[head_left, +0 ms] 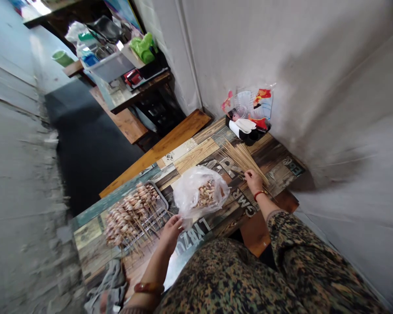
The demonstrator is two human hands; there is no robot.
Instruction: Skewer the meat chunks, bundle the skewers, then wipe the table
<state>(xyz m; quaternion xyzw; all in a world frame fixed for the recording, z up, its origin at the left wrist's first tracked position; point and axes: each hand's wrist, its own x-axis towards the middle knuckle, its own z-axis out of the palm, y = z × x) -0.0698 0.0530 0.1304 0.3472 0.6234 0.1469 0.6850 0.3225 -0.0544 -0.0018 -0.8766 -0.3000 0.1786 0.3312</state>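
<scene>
My left hand (173, 227) is at the lower left edge of a clear plastic bag (186, 185), its fingers drawn together; what is between them, if anything, is too small to make out. Small pale brown pieces of meat (207, 194) lie in the bag's open mouth. On the right, my right hand (254, 181) pinches at a loose bundle of bamboo skewers (237, 155) spread on the table. A metal tray (162, 196) left of the bag carries a heap of threaded meat skewers (131, 213), their bare ends pointing toward me.
The patchwork-patterned table (190, 159) meets a pale wall on the right. A black holder (252, 135) with tissues and packaging stands at its far corner. A grey cloth (109, 283) lies at the near left. Beyond are a wooden bench (157, 150) and another table bearing a full plastic bin (109, 65).
</scene>
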